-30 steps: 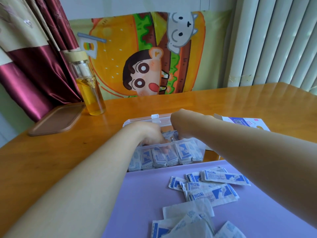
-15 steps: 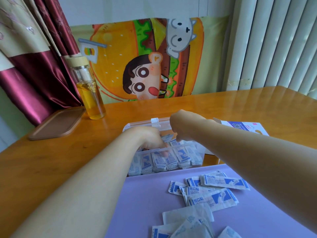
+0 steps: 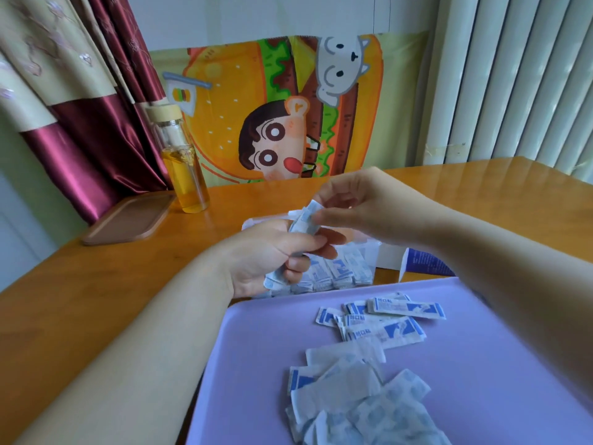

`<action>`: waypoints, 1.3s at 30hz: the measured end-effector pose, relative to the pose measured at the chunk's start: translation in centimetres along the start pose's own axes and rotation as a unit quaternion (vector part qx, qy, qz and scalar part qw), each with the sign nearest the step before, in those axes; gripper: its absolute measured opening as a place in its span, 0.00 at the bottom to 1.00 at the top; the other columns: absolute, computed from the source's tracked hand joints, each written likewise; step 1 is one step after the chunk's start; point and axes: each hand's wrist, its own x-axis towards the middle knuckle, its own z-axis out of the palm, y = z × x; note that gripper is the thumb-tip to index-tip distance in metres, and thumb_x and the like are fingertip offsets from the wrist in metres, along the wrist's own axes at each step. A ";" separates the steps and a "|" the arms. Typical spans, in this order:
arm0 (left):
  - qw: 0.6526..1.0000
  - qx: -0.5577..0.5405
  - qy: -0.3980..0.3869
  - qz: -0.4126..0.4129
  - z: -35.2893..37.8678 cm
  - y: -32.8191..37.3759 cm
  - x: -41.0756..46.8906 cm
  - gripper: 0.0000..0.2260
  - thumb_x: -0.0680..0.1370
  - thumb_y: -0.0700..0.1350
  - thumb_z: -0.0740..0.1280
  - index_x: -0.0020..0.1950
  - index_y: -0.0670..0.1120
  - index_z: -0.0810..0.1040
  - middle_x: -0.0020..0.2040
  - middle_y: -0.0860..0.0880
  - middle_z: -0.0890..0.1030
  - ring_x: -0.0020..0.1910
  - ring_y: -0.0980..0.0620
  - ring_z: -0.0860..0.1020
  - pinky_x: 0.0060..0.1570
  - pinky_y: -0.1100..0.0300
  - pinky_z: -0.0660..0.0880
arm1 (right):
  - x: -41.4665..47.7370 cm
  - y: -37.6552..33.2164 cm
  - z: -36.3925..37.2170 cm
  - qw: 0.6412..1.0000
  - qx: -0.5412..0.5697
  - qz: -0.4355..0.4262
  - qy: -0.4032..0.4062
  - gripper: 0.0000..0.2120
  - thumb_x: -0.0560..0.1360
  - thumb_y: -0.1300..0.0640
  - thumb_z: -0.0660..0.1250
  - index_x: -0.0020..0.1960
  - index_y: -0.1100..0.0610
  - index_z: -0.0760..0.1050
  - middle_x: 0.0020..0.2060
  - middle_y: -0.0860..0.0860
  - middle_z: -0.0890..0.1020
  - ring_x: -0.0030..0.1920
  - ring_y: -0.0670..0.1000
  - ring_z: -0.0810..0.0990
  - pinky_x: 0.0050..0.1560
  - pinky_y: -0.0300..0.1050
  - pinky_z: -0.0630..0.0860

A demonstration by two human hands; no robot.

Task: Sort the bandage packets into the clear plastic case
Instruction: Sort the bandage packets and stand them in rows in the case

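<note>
Your left grip (image 3: 272, 255) is curled round a bundle of bandage packets (image 3: 304, 220), whose lower end pokes out under your fingers. Your right grip (image 3: 362, 207) pinches the bundle's upper end, its other fingers loose. Both hold it just above the clear plastic case (image 3: 372, 252), where filed packets (image 3: 337, 271) stand in a row. If you pull one packet while the left grip is slack, I'd expect the rest to fan out and drop across that row or onto the desk (image 3: 96, 300). More loose packets (image 3: 385, 326) lie on the purple tray (image 3: 256, 348) nearer you, and spilled ones could get mixed in with them.
</note>
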 end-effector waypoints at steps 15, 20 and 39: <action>0.975 -0.192 0.110 0.002 1.8 -5.2 -4.9 0.10 0.81 0.44 0.58 0.52 0.43 0.78 0.31 0.52 0.75 0.24 0.58 0.70 0.28 0.67 0.73 | -6.8 4.7 1.2 0.969 -0.186 0.161 0.001 0.10 0.77 0.54 0.66 0.56 0.56 0.79 0.48 0.46 0.82 0.46 0.47 0.80 0.44 0.37 0.74; 0.937 -0.325 0.122 -0.026 2.3 -5.3 -4.3 0.09 0.81 0.43 0.58 0.52 0.45 0.78 0.32 0.51 0.77 0.25 0.58 0.72 0.29 0.66 0.75 | -9.0 8.1 1.1 0.913 -0.308 0.246 -0.102 0.19 0.76 0.52 0.65 0.66 0.52 0.72 0.55 0.48 0.80 0.50 0.49 0.77 0.47 0.39 0.71; 0.951 -0.281 0.125 -0.016 0.5 -8.0 -4.3 0.10 0.80 0.44 0.59 0.55 0.45 0.79 0.36 0.52 0.77 0.27 0.59 0.69 0.31 0.67 0.74 | -9.3 3.0 1.6 0.962 -0.236 0.105 -0.091 0.08 0.71 0.50 0.71 0.50 0.48 0.80 0.45 0.43 0.82 0.40 0.35 0.77 0.38 0.26 0.71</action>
